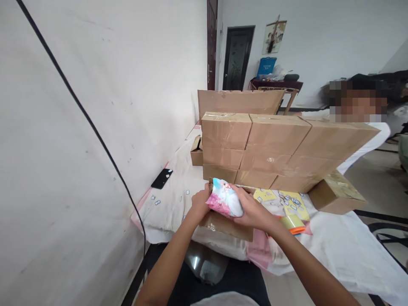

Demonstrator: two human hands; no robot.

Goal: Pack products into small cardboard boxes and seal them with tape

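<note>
A small, puffy cat-print item (227, 197) in pink, white and light blue is held between my hands over a cardboard box (227, 226) near the front edge of the bedding. My right hand (251, 209) is wrapped around its right side, fingers over the top. At its left edge, my left hand (200, 202) is closed, with the fingertips partly hidden behind the item and the box rim. The box's inside is mostly covered by the item and my hands.
Stacked cardboard boxes (267, 148) form a wall just ahead. A single box (338, 193) and a tape roll with orange edging (293, 224) are to the right. A phone (162, 178) lies left, by the wall. Someone in a white sleeve (366, 144) is behind the stack.
</note>
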